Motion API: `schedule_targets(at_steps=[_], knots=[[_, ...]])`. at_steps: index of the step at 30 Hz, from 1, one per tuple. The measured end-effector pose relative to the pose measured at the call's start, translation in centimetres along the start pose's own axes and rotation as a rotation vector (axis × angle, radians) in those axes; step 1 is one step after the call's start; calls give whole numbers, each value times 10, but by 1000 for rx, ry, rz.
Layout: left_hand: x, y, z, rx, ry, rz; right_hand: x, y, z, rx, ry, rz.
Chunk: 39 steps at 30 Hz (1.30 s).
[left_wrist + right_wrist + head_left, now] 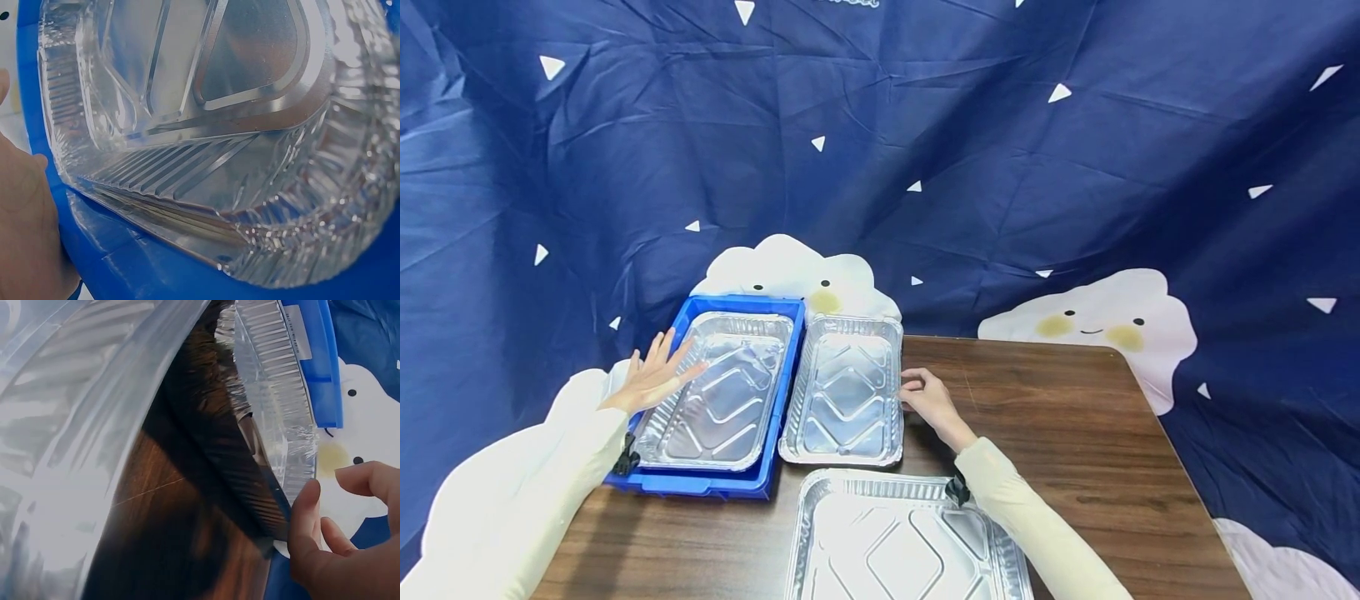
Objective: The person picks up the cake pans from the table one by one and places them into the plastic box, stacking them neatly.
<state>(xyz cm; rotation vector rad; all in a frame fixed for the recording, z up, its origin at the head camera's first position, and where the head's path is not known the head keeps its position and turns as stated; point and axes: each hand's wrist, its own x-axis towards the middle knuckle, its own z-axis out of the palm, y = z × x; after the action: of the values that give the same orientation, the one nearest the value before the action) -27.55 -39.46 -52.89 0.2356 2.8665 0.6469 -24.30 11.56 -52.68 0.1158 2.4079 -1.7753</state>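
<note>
My left hand (pixel 651 377) is spread, fingers apart, over the left side of a foil tray (pixel 733 396) that sits inside a blue plastic bin (pixel 778 400). In the left wrist view, part of that hand (pixel 28 231) shows beside the bin's blue rim, and the tray's crimped wall fills the middle. To the right of the bin is another foil tray (pixel 848 392). At its right edge, my right hand (pixel 932 402) has its fingers loosely bent. The right wrist view shows a fingertip (pixel 307 494) against that tray's outer side, with another digit held apart from it.
Nearer to me on the wooden table (pixel 1045 417) lies a third, wider foil tray (pixel 898 550), partly under my right forearm. Behind the table hangs a dark blue cloth (pixel 880 108) printed with clouds and white triangles. The table's right edge slopes away at the far right.
</note>
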Motion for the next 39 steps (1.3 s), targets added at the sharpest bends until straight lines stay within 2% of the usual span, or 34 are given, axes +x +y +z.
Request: schedule_targets(at_steps=[6, 19, 27, 39], knots=[[-1, 1, 0, 2, 2, 3, 3, 5, 2, -25, 13, 25], [0, 0, 0, -2, 1, 9, 11, 17, 6, 40, 7, 76], [-2, 2, -2, -6, 2, 12, 14, 24, 8, 59, -23, 114], [-3, 4, -2, -12, 2, 0, 17, 26, 9, 97, -58, 123]])
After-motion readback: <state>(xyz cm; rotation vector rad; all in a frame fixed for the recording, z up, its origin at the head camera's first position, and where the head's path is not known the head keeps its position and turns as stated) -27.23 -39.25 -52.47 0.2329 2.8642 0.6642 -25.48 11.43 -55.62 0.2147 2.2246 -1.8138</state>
